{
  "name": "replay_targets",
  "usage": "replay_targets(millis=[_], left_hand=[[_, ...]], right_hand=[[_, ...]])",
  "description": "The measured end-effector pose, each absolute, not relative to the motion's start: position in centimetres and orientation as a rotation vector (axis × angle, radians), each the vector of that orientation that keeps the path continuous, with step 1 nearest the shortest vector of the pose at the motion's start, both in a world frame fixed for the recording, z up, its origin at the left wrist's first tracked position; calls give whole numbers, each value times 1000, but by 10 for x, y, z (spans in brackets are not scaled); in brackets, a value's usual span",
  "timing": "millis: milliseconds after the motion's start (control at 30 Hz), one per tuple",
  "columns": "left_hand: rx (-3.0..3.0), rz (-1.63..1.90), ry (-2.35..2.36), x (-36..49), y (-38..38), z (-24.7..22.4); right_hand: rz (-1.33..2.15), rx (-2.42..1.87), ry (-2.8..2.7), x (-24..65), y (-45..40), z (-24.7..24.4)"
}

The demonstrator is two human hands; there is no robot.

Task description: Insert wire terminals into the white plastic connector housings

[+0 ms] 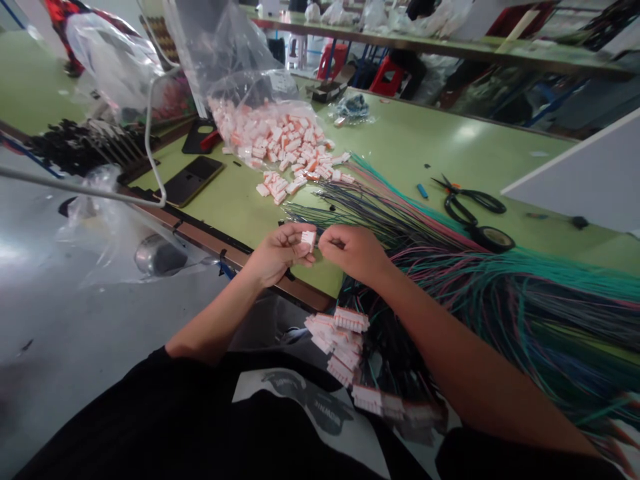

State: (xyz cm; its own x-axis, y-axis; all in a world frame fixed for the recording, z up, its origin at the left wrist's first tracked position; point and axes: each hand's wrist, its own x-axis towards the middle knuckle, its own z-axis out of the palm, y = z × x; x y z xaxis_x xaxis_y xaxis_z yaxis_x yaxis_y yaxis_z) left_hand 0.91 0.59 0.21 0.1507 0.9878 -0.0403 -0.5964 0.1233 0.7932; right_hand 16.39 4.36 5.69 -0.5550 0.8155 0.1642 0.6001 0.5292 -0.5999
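Note:
Between the thumb and fingers of my left hand (277, 253) is a small white connector housing (308, 238). Close beside it on the right, my right hand (355, 252) is closed in a pinch; whatever its fingertips hold is too small to make out. Past my hands, long wires (380, 207) in black, pink and green fan out across the table. A heap of white and orange connector housings (295, 143) spills from a clear plastic bag (240, 60). Below my right forearm hang wired connectors (350, 320) in a bunch at the table edge.
Black-handled scissors (465, 200) and a roll of black tape (493, 238) lie right of the wires. A phone (193, 180) rests on the left, near a bent white metal rod (149, 133). The green table's brown edge (240, 257) runs under my left wrist.

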Motion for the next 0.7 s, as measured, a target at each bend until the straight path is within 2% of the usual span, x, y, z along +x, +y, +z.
replay_targets(millis=[267, 433, 600, 700], left_hand=[[787, 1314, 758, 11, 4, -1], [838, 1234, 642, 7, 1, 0], [926, 1085, 564, 2, -3, 2], [942, 1062, 571, 1, -3, 2]], right_hand=[[692, -1173, -2323, 157, 36, 46], [942, -1172, -2340, 184, 65, 56], [253, -1623, -2481, 215, 102, 53], [-5, -1730, -2677, 213, 105, 46]])
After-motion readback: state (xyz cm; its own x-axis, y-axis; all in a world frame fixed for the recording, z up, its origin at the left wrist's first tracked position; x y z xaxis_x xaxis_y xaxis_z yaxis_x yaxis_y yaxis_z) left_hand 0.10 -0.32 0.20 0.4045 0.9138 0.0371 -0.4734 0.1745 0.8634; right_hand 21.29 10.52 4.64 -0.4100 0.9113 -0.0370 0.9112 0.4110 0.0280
